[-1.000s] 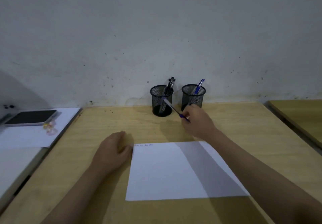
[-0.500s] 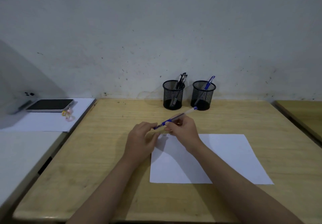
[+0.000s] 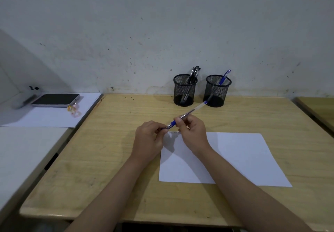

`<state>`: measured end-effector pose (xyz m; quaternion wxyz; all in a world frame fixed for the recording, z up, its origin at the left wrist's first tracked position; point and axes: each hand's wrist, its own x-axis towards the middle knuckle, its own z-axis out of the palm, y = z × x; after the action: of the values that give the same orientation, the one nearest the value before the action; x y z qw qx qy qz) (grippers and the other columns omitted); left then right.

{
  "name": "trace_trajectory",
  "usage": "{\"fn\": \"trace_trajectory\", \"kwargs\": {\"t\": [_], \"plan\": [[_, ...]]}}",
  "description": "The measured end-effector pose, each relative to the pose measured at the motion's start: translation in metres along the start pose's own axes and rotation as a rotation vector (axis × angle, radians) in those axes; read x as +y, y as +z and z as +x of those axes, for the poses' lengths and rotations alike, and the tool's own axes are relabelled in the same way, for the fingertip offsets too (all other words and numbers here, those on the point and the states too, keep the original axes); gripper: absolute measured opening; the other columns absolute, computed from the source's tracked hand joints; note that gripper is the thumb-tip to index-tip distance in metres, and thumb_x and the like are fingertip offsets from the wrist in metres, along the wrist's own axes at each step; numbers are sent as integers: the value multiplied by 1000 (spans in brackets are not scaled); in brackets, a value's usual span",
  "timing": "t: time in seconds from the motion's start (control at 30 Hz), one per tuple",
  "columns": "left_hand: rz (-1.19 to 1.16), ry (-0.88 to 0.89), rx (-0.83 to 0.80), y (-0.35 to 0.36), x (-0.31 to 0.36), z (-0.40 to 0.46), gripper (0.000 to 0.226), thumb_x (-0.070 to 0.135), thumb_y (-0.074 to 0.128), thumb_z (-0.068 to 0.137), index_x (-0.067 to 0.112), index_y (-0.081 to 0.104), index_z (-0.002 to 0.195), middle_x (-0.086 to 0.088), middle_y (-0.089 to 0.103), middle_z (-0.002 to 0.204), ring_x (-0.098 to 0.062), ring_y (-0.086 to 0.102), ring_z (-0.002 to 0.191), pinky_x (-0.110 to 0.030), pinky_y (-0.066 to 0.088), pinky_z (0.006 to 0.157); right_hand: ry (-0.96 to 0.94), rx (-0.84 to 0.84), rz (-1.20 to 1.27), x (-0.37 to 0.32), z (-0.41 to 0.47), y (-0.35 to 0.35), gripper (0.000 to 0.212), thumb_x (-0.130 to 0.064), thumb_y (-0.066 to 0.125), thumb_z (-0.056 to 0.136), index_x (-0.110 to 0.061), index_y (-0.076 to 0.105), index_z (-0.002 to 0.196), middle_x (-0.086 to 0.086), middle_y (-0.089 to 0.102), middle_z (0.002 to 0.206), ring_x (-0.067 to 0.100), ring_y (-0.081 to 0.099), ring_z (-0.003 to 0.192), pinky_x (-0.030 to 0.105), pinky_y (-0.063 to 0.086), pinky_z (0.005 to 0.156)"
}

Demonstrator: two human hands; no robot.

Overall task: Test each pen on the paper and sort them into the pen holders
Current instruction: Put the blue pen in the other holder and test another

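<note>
A clear pen with blue ends (image 3: 188, 113) is held slanted above the desk, its far end pointing toward the holders. My right hand (image 3: 192, 132) grips its barrel, and my left hand (image 3: 150, 137) pinches its near tip or cap. Both hands hover over the top left corner of a white sheet of paper (image 3: 235, 159). At the back stand two black mesh pen holders: the left one (image 3: 184, 90) holds black pens, and the right one (image 3: 217, 91) holds one blue pen.
The wooden desk (image 3: 108, 150) meets the wall at the back. On a white desk to the left lie a phone (image 3: 55, 100), a paper sheet and a small charm. Another wooden desk edge (image 3: 318, 110) shows at the far right.
My right hand brought the pen back from the holders to above the paper's corner. My left hand lifted off the paper edge and took the pen's near end. The head view shifted.
</note>
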<state>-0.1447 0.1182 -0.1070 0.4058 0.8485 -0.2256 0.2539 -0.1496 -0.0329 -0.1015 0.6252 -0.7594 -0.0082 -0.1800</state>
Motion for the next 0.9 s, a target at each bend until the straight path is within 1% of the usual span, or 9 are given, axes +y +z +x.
{"fn": "trace_trajectory", "kwargs": {"t": [0.1, 0.3, 0.4, 0.5, 0.63, 0.73, 0.8, 0.87, 0.9], "plan": [[-41, 11, 19, 0, 4, -1, 9, 13, 65, 78, 9, 70, 85, -1, 68, 76, -11, 60, 69, -34, 53, 63, -80, 35, 0, -4, -1, 0, 11, -13, 62, 90, -6, 67, 83, -2, 67, 74, 6, 60, 69, 18, 49, 65], [-109, 3, 72, 1, 10, 1, 8, 11, 68, 80, 9, 70, 87, 0, 68, 79, -9, 60, 73, -26, 51, 66, -127, 136, 79, -13, -3, 3, 16, -9, 60, 90, 3, 65, 82, 2, 65, 71, 0, 58, 64, 11, 45, 61], [-138, 7, 75, 0, 18, 5, 8, 10, 69, 80, 6, 71, 86, -2, 69, 78, -8, 59, 72, -21, 49, 67, -157, 188, 127, -16, -3, -1, 16, -9, 59, 91, -1, 66, 78, 2, 63, 69, 5, 56, 63, 21, 48, 62], [-172, -8, 56, 0, 28, 10, 10, 13, 68, 79, 6, 71, 84, -1, 69, 75, -9, 59, 71, -19, 48, 66, -116, 166, 119, -16, -5, -1, 19, -12, 58, 92, -17, 66, 75, 5, 64, 68, 24, 56, 65, 36, 50, 65], [-211, -267, 42, -12, 16, -7, 7, 7, 68, 79, 12, 70, 76, 9, 68, 72, -1, 61, 71, -9, 44, 64, 148, 494, 556, -30, 37, -56, 27, -11, 51, 96, -17, 58, 71, -7, 62, 58, 6, 55, 55, 29, 45, 59], [-192, -379, 8, -13, 9, -7, 8, 10, 68, 81, 17, 71, 79, 15, 66, 74, 9, 59, 69, -3, 41, 63, 13, 371, 283, -52, 47, -85, 23, -13, 57, 93, -15, 62, 71, -3, 65, 65, 10, 59, 63, 24, 52, 61], [-170, -392, -4, -5, 13, 5, 6, 15, 68, 82, 16, 71, 87, 12, 66, 73, 10, 57, 67, -2, 42, 62, -23, 242, 141, -55, 33, -70, 16, -11, 62, 89, -4, 64, 75, 0, 66, 64, 12, 61, 62, 25, 52, 58], [-141, -415, -12, 2, 11, 16, 12, 17, 70, 80, 18, 70, 92, 7, 64, 69, 4, 58, 63, -7, 45, 61, 9, 198, 131, -50, 20, -56, 17, -9, 64, 88, 7, 62, 81, 8, 64, 66, 13, 63, 58, 30, 54, 58], [-108, -432, -15, 4, 7, 20, 13, 18, 70, 79, 20, 70, 92, 7, 63, 68, 0, 58, 63, -15, 49, 64, 39, 192, 143, -47, 17, -53, 15, -8, 64, 87, 4, 61, 79, 8, 64, 67, 12, 64, 56, 31, 56, 58]]}}
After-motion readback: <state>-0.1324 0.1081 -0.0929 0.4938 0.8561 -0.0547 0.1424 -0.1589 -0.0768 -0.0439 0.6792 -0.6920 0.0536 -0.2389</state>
